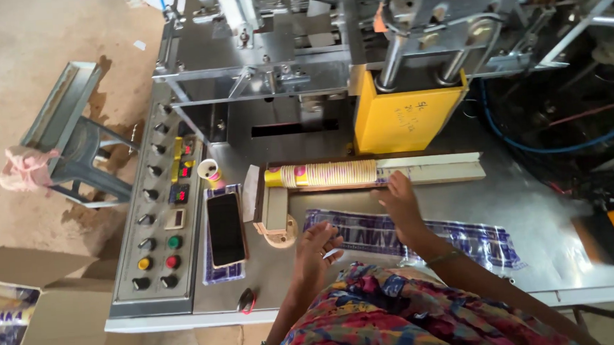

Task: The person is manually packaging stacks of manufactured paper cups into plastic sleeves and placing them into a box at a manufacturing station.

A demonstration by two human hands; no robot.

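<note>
Paper cups (328,173) are lying nested in a sideways stack in the wooden tray (433,169). Right hand (401,201) is touching the stack's end, fingers spread; left hand (318,243) is hovering loosely curled, empty. Stack probably handles light and crushable, best gripped at both ends.

Matt brushed-metal tabletop (533,209); glossy printed plastic sleeve (464,238) under the fingers (392,185); smooth paper cup stack (324,174) beside them.
</note>
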